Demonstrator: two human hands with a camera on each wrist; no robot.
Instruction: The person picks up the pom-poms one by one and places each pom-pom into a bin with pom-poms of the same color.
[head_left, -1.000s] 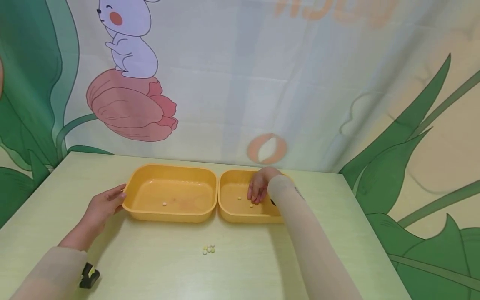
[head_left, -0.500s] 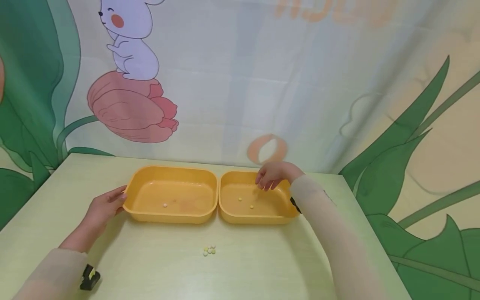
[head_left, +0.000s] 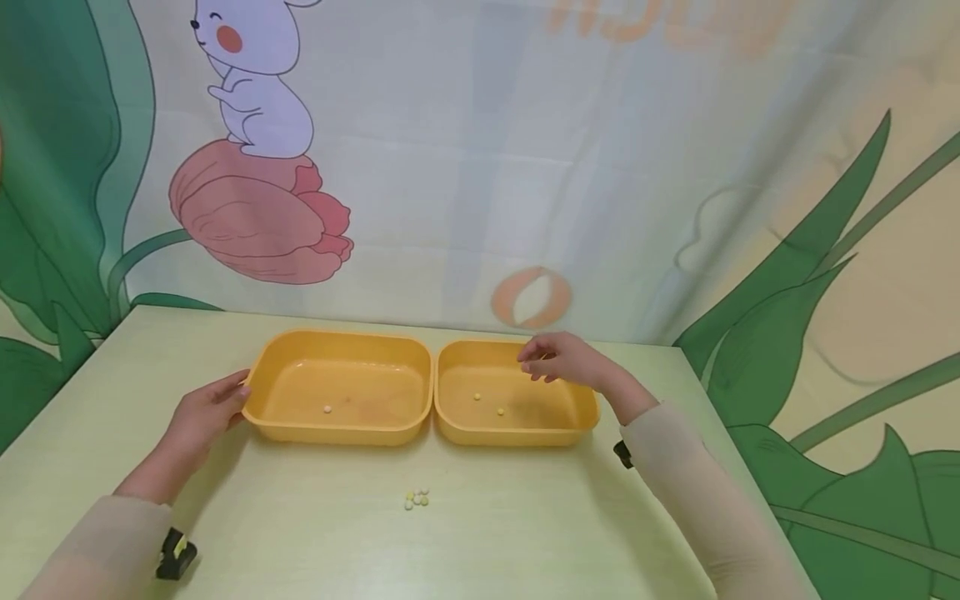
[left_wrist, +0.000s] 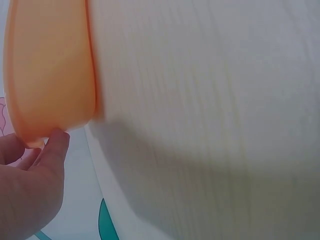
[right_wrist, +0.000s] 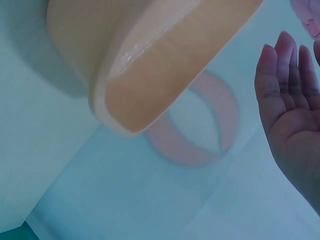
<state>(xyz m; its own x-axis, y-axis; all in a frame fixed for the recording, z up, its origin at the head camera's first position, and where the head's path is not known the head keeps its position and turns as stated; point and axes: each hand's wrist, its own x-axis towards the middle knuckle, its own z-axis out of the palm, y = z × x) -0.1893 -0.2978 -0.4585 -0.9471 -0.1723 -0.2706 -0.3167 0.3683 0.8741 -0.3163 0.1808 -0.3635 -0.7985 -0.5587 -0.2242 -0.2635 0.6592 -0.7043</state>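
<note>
Two yellow plastic trays stand side by side at the back of the table. My left hand [head_left: 206,412] holds the left end of the larger left tray [head_left: 337,435]; in the left wrist view its thumb and fingers are at the rim. One small pale bead-like ball [head_left: 327,409] lies in that tray. Above the far right part of the smaller right tray [head_left: 517,437] hovers my right hand [head_left: 566,362], fingers loosely bent, nothing visible in them. The right wrist view shows the bare palm [right_wrist: 300,125]. Two small yellowish balls [head_left: 501,412] lie in the right tray.
A small cluster of several white and yellowish balls [head_left: 417,498] lies on the pale table [head_left: 495,533] in front of the trays. Behind the table's back edge hangs a printed cloth [head_left: 420,167] with a rabbit and leaves.
My right hand has risen from inside the right tray and drawn back to the right, above its far right part. My left hand has stayed at the left tray's end.
</note>
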